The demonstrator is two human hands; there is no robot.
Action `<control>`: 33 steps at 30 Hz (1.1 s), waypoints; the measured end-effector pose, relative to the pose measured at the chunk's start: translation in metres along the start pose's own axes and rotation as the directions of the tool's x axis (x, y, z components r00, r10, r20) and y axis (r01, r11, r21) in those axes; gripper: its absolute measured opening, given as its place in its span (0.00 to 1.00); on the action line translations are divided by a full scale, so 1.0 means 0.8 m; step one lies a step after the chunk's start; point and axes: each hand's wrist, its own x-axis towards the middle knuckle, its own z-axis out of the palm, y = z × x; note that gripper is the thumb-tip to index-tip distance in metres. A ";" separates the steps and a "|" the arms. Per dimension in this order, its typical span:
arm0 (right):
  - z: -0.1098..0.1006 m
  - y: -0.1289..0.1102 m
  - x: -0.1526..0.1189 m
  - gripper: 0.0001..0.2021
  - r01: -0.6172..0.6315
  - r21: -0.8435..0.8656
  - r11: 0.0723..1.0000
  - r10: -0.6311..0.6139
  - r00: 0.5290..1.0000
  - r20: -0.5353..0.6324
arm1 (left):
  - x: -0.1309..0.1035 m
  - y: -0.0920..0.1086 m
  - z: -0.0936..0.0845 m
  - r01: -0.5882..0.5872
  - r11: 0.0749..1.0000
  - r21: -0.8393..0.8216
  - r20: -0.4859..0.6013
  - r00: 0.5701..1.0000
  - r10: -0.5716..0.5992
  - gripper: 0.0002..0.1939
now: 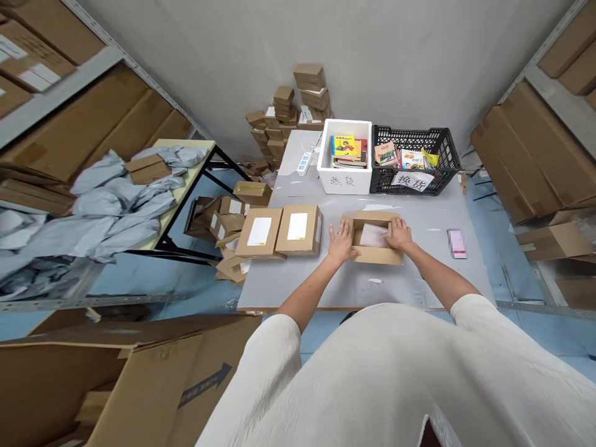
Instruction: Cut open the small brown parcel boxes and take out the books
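An open cardboard box (376, 255) sits on the grey table in front of me, its flaps turned outward. Inside it lies a flat, whitish item (373, 236), perhaps in clear or bubble wrap; its kind cannot be made out. My left hand (342, 243) grips the box's left side, thumb toward the front flap and fingers along the wall. On the opposite side, my right hand (399, 234) has its fingers curled over the right wall, their tips inside the box near the whitish item.
Two closed cartons (298, 230) with white labels stand to the left. Behind are a white foam bin (344, 183) and a black crate (414, 183), both holding books. A phone (457, 244) lies at right. Grey parcels (116, 205) cover a side table; a large carton (186, 379) is at lower left.
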 end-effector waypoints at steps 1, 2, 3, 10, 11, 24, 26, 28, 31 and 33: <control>-0.001 -0.002 -0.001 0.44 0.000 -0.006 1.000 0.000 1.000 0.003 | 0.009 -0.003 0.000 -0.006 1.000 0.004 0.043 0.999 0.006 0.62; -0.002 -0.004 -0.002 0.43 -0.001 -0.011 1.000 0.001 1.000 0.004 | 0.018 -0.006 0.000 -0.006 1.000 0.009 0.087 0.996 0.005 0.62; -0.004 -0.005 -0.003 0.43 -0.004 -0.014 1.000 0.004 1.000 0.004 | 0.028 -0.008 0.000 -0.009 1.000 0.009 0.133 0.991 0.007 0.64; -0.009 0.001 -0.001 0.44 -0.022 0.088 0.996 0.020 1.000 0.017 | 0.075 -0.019 0.003 -0.087 0.996 -0.022 0.260 0.961 0.090 0.81; -0.010 0.006 -0.001 0.44 -0.007 0.121 0.993 0.006 1.000 0.014 | 0.077 -0.021 0.005 -0.099 0.995 -0.023 0.262 0.960 0.101 0.81; -0.038 0.097 -0.047 0.42 0.035 0.314 0.949 0.047 0.968 -0.248 | 0.069 -0.033 0.019 -0.083 0.990 -0.111 0.192 0.976 0.103 0.81; -0.034 0.098 -0.050 0.36 -0.017 0.247 0.969 0.087 0.957 -0.278 | 0.067 -0.035 0.019 -0.073 0.989 -0.126 0.187 0.978 0.096 0.81; -0.028 0.090 -0.049 0.29 -0.052 0.216 0.975 0.108 0.961 -0.255 | 0.063 -0.036 0.019 -0.065 0.989 -0.136 0.185 0.979 0.090 0.81; -0.021 0.072 -0.041 0.26 -0.046 0.276 0.960 0.087 0.987 -0.136 | 0.060 -0.038 0.017 -0.054 0.990 -0.130 0.199 0.977 0.080 0.80; -0.022 0.063 -0.036 0.28 -0.057 0.336 0.940 0.086 0.994 -0.073 | 0.059 -0.040 0.015 -0.051 0.990 -0.130 0.211 0.974 0.078 0.80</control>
